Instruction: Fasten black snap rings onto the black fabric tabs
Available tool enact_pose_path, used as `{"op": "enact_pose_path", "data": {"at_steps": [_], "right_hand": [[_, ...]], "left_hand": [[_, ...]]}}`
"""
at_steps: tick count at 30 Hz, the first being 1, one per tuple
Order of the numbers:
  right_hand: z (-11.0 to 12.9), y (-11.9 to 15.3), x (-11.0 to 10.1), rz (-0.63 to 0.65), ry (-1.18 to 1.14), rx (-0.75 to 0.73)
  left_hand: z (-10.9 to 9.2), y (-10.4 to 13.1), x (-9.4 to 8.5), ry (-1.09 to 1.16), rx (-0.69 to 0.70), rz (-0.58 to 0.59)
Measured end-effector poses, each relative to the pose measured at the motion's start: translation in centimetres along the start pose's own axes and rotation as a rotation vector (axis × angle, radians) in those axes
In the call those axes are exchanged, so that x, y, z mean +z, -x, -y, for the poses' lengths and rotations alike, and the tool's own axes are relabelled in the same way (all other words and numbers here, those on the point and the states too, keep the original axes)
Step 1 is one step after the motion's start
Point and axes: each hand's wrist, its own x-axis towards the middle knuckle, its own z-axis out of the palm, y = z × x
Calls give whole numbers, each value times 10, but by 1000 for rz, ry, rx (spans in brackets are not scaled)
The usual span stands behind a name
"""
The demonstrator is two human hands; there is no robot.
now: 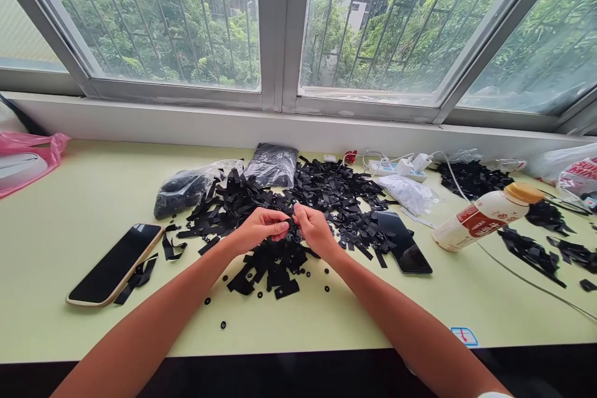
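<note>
My left hand point(261, 230) and my right hand point(316, 229) meet over the middle of a heap of black fabric strips point(336, 189). Both are closed in a pinch, fingertips nearly touching. Whatever they hold is small and dark against the pile, and I cannot make it out. Below the hands lies a black fabric label point(286, 289) with a pale letter on it. Several small round black pieces with a centre mark, like this black disc point(223, 324), are scattered along the near side of the heap.
A phone in a beige-edged case point(114, 264) lies left, a dark phone point(405, 242) right of the heap. Behind are plastic bags of black pieces point(271, 165) and a power strip point(392, 168). A bottle point(485, 217) stands right, near a cable and more black strips point(532, 255).
</note>
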Motion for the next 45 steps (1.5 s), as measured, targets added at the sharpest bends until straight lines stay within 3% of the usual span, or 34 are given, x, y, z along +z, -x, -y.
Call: {"op": "enact_pose_path", "data": {"at_steps": [2, 6, 9, 13, 16, 21, 26, 30, 37, 43, 45], "right_hand": [[-3, -5, -6, -68, 5, 40], [-9, -10, -14, -75, 7, 54], [-5, -8, -12, 12, -76, 88], [7, -2, -10, 219, -118, 82], [12, 0, -12, 269, -149, 93], [12, -1, -12, 180, -201, 150], [8, -1, -10, 233, -216, 178], [4, -3, -12, 151, -202, 170], [3, -5, -14, 195, -261, 174], [-2, -5, -12, 174, -148, 101], [-2, -5, -11, 101, -46, 59]], "left_hand": [[-1, 0, 3, 41, -23, 5], [0, -2, 5, 113, -50, -38], [2, -5, 3, 147, -24, -119], [3, -7, -1, 200, 11, -198], [3, -8, -1, 229, 12, -206], [3, -7, 0, 197, 4, -195], [4, -8, -2, 42, 38, -222], [3, -8, -2, -31, 59, -240], [7, -11, -2, -11, -68, -285], [12, -10, -4, -152, -80, -193], [15, -9, -5, -209, -74, -199]]}}
